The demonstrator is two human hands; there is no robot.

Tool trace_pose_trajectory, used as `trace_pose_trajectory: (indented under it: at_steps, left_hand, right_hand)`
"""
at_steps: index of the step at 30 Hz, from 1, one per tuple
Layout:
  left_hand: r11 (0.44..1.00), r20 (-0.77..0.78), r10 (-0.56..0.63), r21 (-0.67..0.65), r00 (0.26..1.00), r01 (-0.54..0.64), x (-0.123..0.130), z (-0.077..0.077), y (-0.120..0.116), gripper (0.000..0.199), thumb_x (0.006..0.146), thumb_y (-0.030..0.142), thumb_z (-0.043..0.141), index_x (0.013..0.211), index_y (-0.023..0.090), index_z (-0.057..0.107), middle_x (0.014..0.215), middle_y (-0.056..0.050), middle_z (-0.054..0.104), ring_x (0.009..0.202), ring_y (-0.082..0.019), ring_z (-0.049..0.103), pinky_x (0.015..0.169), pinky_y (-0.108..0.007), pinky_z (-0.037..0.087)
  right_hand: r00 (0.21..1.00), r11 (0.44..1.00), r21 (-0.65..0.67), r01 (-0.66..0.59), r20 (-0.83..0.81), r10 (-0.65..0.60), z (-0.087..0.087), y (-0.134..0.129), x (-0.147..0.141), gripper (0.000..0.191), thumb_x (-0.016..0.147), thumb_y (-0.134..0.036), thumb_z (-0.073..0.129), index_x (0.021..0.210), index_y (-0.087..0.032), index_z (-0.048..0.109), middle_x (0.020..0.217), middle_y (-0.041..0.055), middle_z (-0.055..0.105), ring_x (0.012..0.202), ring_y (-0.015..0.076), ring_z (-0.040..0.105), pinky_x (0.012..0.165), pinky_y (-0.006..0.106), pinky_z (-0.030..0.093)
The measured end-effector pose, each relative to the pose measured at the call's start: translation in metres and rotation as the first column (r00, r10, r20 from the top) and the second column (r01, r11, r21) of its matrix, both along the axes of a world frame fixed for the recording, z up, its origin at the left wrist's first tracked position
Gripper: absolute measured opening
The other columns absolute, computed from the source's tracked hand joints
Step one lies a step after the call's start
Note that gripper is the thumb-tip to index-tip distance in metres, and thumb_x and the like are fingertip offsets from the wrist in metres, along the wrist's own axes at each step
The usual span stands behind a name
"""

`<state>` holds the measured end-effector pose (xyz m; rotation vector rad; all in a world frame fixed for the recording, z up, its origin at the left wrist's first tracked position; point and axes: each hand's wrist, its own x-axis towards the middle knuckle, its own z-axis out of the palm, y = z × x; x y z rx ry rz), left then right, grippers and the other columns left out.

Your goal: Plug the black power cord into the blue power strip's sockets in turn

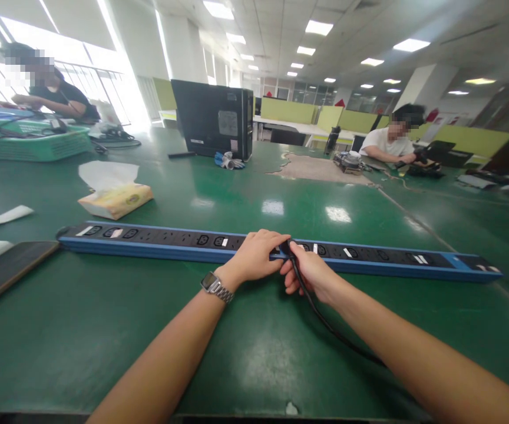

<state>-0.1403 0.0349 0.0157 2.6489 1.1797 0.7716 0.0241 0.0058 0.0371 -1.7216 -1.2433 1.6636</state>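
Observation:
A long blue and black power strip (161, 238) with several sockets lies across the green table. My left hand (258, 253), with a metal-band watch on its wrist, rests on the middle of the strip, its fingers reaching to a black plug (285, 246). Beside it my right hand (310, 271) grips the plug end of a black cable (320, 318), which runs down under my right forearm. The plug sits at the strip's sockets, partly covered by my fingers; how deep it is cannot be seen.
A tissue pack (119, 200) and a dark board (11, 271) lie left. A computer case (214, 118) stands behind, with gloves (228, 161) before it. A green basket (37, 144) is far left. Two people (387, 144) sit across, one at each side.

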Motion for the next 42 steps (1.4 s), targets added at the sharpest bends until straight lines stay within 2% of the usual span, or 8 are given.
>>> trace_pose_trajectory:
  at_steps: [4, 10, 13, 19, 24, 28, 33, 42]
  left_hand:
    - [0.999, -0.008, 0.045, 0.022, 0.999, -0.045, 0.000, -0.003, -0.005, 0.056, 0.078, 0.032, 0.067, 0.131, 0.025, 0.055, 0.128, -0.004, 0.062, 0.118, -0.024, 0.052, 0.100, -0.040, 0.041]
    - [0.989, -0.021, 0.132, 0.070, 0.991, -0.130, 0.006, -0.007, -0.007, 0.046, 0.078, 0.034, 0.068, 0.122, 0.023, 0.059, 0.125, -0.004, 0.063, 0.117, -0.024, 0.052, 0.102, -0.041, 0.038]
    - [0.982, -0.036, 0.168, 0.094, 0.985, -0.164, 0.007, -0.009, -0.007, 0.042, 0.078, 0.036, 0.069, 0.116, 0.023, 0.062, 0.124, -0.005, 0.064, 0.115, -0.025, 0.054, 0.100, -0.043, 0.038]
    - [0.976, 0.012, 0.194, 0.103, 0.981, -0.194, 0.006, -0.015, -0.006, 0.036, 0.075, 0.035, 0.072, 0.107, 0.021, 0.065, 0.111, -0.008, 0.068, 0.108, -0.028, 0.058, 0.095, -0.044, 0.042]
    - [0.984, 0.027, 0.132, 0.116, 0.991, -0.134, 0.004, -0.011, -0.009, 0.038, 0.078, 0.033, 0.068, 0.114, 0.022, 0.063, 0.121, -0.006, 0.064, 0.114, -0.026, 0.054, 0.100, -0.044, 0.041]
    - [0.985, 0.103, 0.126, 0.102, 0.987, -0.136, 0.004, -0.003, -0.014, 0.036, 0.079, 0.023, 0.061, 0.115, 0.019, 0.060, 0.115, -0.007, 0.063, 0.109, -0.023, 0.055, 0.097, -0.039, 0.045]
    - [0.993, 0.053, 0.021, 0.112, 0.998, -0.026, 0.010, -0.002, -0.011, 0.054, 0.082, 0.028, 0.063, 0.135, 0.024, 0.050, 0.132, -0.008, 0.055, 0.119, -0.024, 0.052, 0.103, -0.040, 0.043]
    - [0.967, -0.175, -0.070, 0.229, 0.982, 0.109, 0.013, 0.004, 0.013, 0.037, 0.091, 0.023, 0.052, 0.127, 0.025, 0.058, 0.124, -0.006, 0.066, 0.100, -0.020, 0.068, 0.082, -0.032, 0.054]
  right_hand:
    - [0.929, 0.901, 0.350, -0.256, 0.345, 0.130, 0.057, 0.019, 0.024, 0.046, 0.082, -0.053, 0.064, 0.060, -0.014, 0.059, 0.050, 0.0026, 0.059, 0.039, 0.0076, 0.051, 0.039, 0.019, 0.033]
    - [0.912, 0.511, 0.847, 0.149, -0.318, 0.260, 0.174, 0.012, 0.012, 0.049, 0.090, -0.057, 0.046, 0.057, -0.022, 0.050, 0.040, -0.0082, 0.028, 0.034, 0.0050, 0.027, 0.038, 0.021, 0.023]
    - [0.841, 0.555, 0.787, 0.268, -0.472, 0.263, 0.141, 0.015, -0.010, 0.052, 0.090, -0.054, 0.044, 0.050, -0.022, 0.039, 0.037, -0.0087, 0.020, 0.032, 0.0055, 0.018, 0.035, 0.022, 0.016]
    - [0.902, 0.839, 0.544, 0.021, -0.372, 0.218, 0.023, 0.014, -0.033, 0.052, 0.079, -0.062, 0.056, 0.050, -0.021, 0.043, 0.037, -0.0079, 0.028, 0.034, 0.0044, 0.021, 0.038, 0.021, 0.016]
    - [0.968, 0.732, 0.674, 0.098, -0.236, 0.089, 0.025, 0.012, 0.012, 0.050, 0.084, -0.062, 0.048, 0.057, -0.020, 0.049, 0.043, -0.0062, 0.033, 0.038, 0.0068, 0.029, 0.042, 0.023, 0.024]
    - [0.897, 0.559, 0.813, -0.162, 0.358, -0.260, 0.003, 0.040, 0.058, 0.036, 0.086, -0.050, 0.051, 0.070, -0.019, 0.061, 0.065, 0.0028, 0.060, 0.063, 0.0144, 0.054, 0.062, 0.026, 0.040]
    - [0.553, 0.639, 0.549, -0.538, 0.802, -0.224, -0.025, 0.050, 0.072, 0.041, 0.093, -0.049, 0.040, 0.088, -0.021, 0.071, 0.093, 0.0066, 0.072, 0.088, 0.0207, 0.063, 0.074, 0.030, 0.040]
    - [0.484, 0.652, 0.509, -0.562, 0.842, -0.240, -0.019, 0.044, 0.065, 0.040, 0.094, -0.046, 0.040, 0.093, -0.022, 0.072, 0.098, 0.0063, 0.073, 0.091, 0.0200, 0.064, 0.072, 0.027, 0.039]
